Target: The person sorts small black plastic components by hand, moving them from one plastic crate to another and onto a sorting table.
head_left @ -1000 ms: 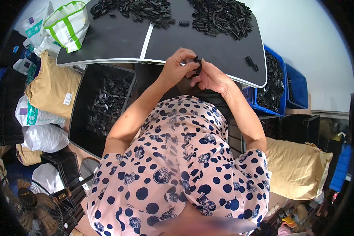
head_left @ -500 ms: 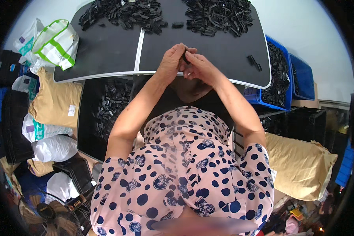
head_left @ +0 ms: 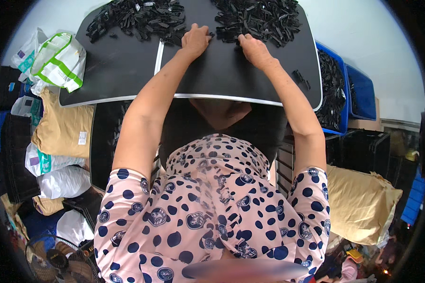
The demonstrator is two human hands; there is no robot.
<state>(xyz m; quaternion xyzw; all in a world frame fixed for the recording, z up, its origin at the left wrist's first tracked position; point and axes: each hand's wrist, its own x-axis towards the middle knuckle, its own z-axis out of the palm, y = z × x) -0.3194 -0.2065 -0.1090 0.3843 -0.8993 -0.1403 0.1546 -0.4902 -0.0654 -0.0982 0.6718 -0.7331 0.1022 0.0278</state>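
Both my arms reach forward over the black table (head_left: 115, 70). My left hand (head_left: 196, 41) is at the right edge of a pile of small, long black plastic pieces (head_left: 144, 21). Its fingers are bent and closed round a small black piece (head_left: 211, 35), mostly hidden. At the near edge of a second pile of the same pieces (head_left: 259, 20), my right hand (head_left: 254, 49) has its fingertips pressed together. What they pinch is too small and covered to make out. A few loose black pieces (head_left: 301, 79) lie at the table's right side.
Blue bins (head_left: 342, 123) holding black pieces stand right of the table. On the left are a white bag with green trim (head_left: 61, 61) and a brown parcel (head_left: 63, 125). A fan (head_left: 59, 259) stands lower left; another brown parcel (head_left: 361, 205) lies right.
My hands were together at the table's front edge, holding a black piece between them. They have parted and moved forward, one to each pile. The black piece is gone from between them.
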